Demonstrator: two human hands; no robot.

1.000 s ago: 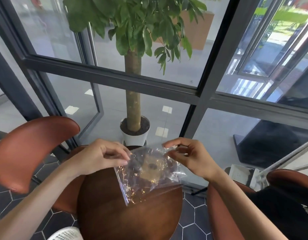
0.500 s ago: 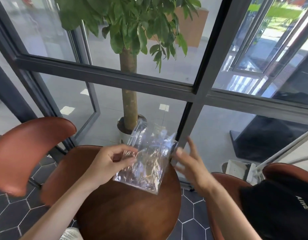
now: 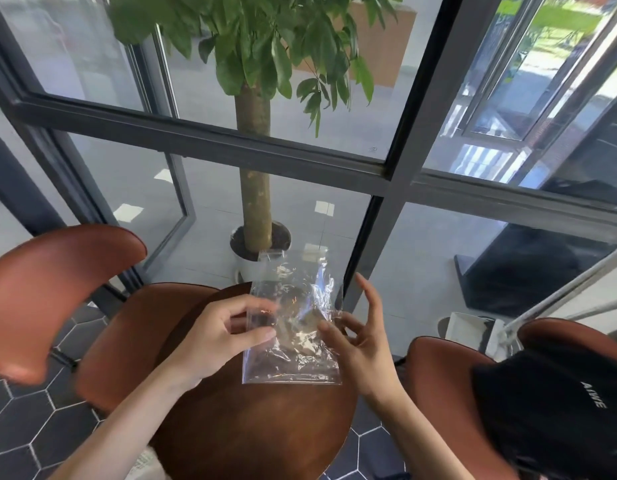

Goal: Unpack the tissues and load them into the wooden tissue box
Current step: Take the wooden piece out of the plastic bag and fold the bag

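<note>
Clear plastic bag (image 3: pixel 293 323) held above round wooden surface (image 3: pixel 258 427), long axis 6-to-12 o'clock, top edge toward 12. Left hand (image 3: pixel 220 337) pinches its 9 o'clock edge. Right hand (image 3: pixel 362 344) spread open, fingertips (image 3: pixel 323 327) touching the 3 o'clock edge.

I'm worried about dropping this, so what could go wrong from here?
1. Only the left hand pinches the clear bag; that grip sits at one edge, so the slick film could slip.
2. The right hand is open, its fingertips barely touching.
3. The bag hangs near the far edge of the round table and might fall off.
</note>
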